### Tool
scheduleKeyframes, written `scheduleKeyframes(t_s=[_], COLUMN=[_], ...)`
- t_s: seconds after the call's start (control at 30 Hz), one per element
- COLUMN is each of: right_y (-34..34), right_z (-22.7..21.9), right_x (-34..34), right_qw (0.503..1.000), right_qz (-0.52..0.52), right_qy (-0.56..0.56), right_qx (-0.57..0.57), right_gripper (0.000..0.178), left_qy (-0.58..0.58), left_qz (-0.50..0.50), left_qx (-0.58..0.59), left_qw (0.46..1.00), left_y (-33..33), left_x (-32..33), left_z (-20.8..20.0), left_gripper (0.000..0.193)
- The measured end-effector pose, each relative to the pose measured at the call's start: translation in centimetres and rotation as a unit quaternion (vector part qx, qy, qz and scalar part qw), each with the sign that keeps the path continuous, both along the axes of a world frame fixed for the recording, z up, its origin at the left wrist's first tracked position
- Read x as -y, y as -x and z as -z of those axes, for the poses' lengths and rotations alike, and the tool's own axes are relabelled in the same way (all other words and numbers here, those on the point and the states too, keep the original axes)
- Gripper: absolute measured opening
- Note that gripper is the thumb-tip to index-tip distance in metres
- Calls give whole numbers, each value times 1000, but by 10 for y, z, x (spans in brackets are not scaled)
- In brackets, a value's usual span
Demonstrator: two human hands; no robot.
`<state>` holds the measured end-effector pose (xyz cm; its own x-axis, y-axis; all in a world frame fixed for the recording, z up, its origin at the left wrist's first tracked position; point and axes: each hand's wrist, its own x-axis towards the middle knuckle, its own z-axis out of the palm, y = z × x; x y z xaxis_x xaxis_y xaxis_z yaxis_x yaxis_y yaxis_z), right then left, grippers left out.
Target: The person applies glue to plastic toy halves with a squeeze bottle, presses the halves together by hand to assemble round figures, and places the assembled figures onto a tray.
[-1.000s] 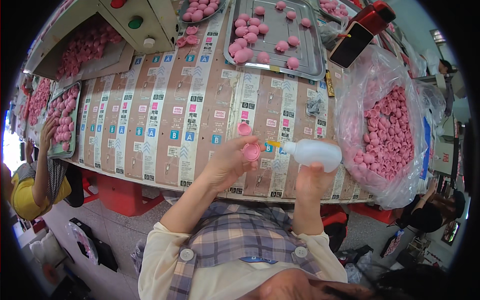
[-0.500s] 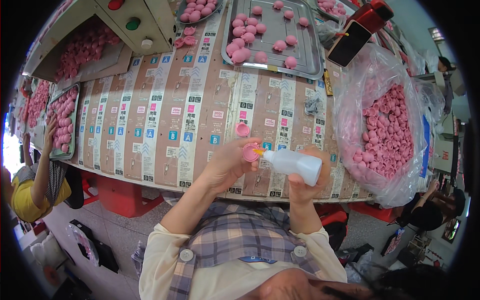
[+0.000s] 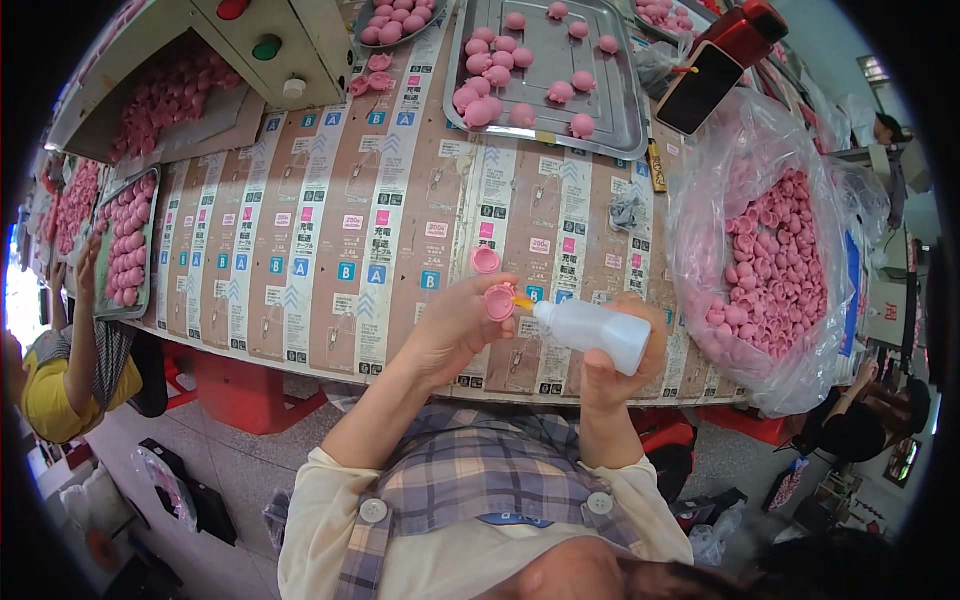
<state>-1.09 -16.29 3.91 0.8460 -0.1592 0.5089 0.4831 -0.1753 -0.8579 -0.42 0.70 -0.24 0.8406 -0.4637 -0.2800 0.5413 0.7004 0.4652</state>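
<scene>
Between the fingers of my left hand (image 3: 445,328) is a hollow pink half shell (image 3: 499,303), its open side facing up toward me. My right hand (image 3: 630,345) is closed round a translucent white squeeze bottle (image 3: 597,334), tilted on its side. The bottle's thin yellow-orange nozzle (image 3: 523,302) points left and meets the shell's right rim; whether it touches I cannot tell. Just beyond my left fingers, another pink half shell (image 3: 486,260) lies on the table with its hollow upward.
A metal tray (image 3: 625,110) with several round pink pieces stands at the back. At right lies a clear plastic bag (image 3: 700,250) of pink shells; a dark-screened phone (image 3: 700,88) is behind it. A machine (image 3: 310,50) occupies the back left. Another person's hand (image 3: 88,265) is beside the left tray (image 3: 150,215).
The bottle and my right hand have shifted slightly right, drawing the nozzle from inside the shell toward its rim. At left, the other person's hand has moved slightly away from the tray.
</scene>
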Motion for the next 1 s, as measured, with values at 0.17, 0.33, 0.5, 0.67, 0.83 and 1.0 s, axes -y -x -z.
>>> scheduleKeyframes(t_s=[0.17, 0.33, 0.5, 0.67, 0.83, 1.0], right_y=[-3, -1, -2, -4, -3, -4], right_z=[4, 2, 2, 4, 6, 6], right_x=[1, -2, -1, 2, 1, 0], right_qw=[1000, 998, 1000, 1000, 1000, 1000], right_qz=[8, 23, 15, 11, 6, 12], right_qy=[14, 43, -18, 19, 21, 10], right_qx=[7, -48, 12, 13, 7, 12], right_gripper=[48, 57, 46, 47, 47, 47], left_qy=[-1, -26, -38, -33, -43, -81], left_qz=[-5, -7, -28, -35, -38, -41], left_qx=[3, -14, -17, -13, -10, 4], left_qw=[1000, 1000, 999, 999, 998, 996], left_y=[1, 1, 2, 2, 3, 2], left_x=[-1, 1, 1, 0, 0, 1], left_z=[3, -3, -3, -2, -3, -5], left_gripper=[51, 47, 43, 40, 39, 39])
